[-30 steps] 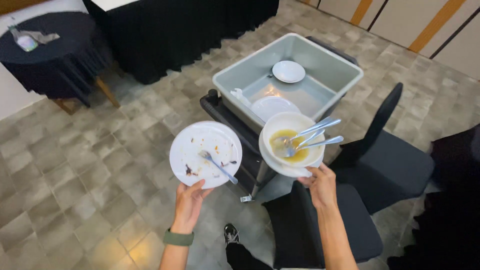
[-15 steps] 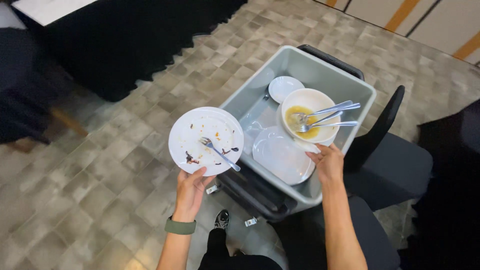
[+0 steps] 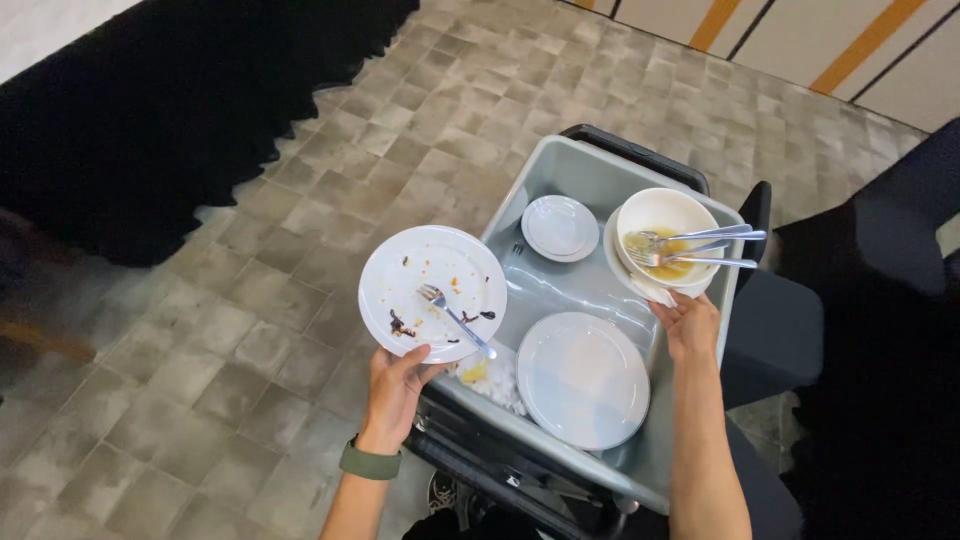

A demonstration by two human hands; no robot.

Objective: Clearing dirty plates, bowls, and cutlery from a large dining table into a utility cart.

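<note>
Crockery, soiled, carried in both hands above a grey plastic tub (image 3: 520,205) on a dark cart (image 3: 640,150).

Left hand (image 3: 395,385): closed on the near rim of a white dinner plate (image 3: 432,290), thumb on top, fingers under. The plate is kept level beside the tub's left wall, so the fork (image 3: 455,318) lying across its crumbs and dark smears does not slide off. Green band on the wrist.

Right hand (image 3: 690,322): gripping the edge of a white plate beneath a white bowl (image 3: 668,235), held over the tub's far right corner. The bowl holds yellowish liquid and several pieces of cutlery (image 3: 700,248), handles jutting right; their kinds are hard to tell apart.

Inside the tub: small white plate (image 3: 560,227) at the far end, large white plate (image 3: 582,378) near, crumpled napkin (image 3: 490,378), possibly with scraps, at the near left.

Surroundings: tiled floor (image 3: 200,330), black-draped table (image 3: 150,110), dark chair (image 3: 790,320).
</note>
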